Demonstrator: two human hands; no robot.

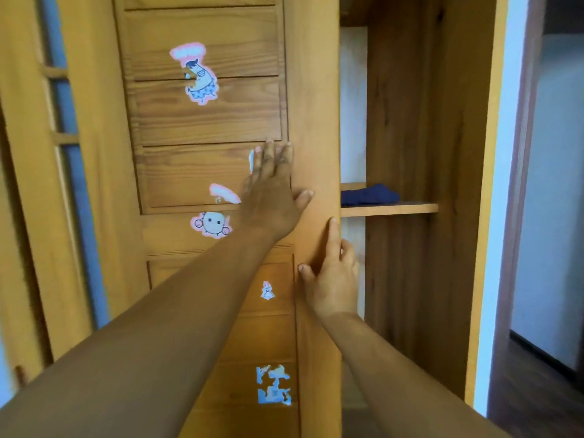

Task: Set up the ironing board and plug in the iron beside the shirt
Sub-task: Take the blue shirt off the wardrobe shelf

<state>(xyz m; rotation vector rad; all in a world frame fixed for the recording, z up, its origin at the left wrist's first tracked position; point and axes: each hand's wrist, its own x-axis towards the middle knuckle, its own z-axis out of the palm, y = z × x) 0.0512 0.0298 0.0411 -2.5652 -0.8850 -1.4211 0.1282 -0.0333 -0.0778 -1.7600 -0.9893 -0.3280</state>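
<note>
While both arms reach forward, the left hand [271,188] lies flat against the wooden cupboard door [215,128], fingers straight and together, thumb spread to the side, holding nothing. The right hand [331,279] sits lower at the door's free edge, its fingers curled round that edge and its thumb on the door's face. Behind the door, a folded dark blue cloth [368,195] lies on a shelf [392,209]; whether it is the shirt cannot be told.
</note>
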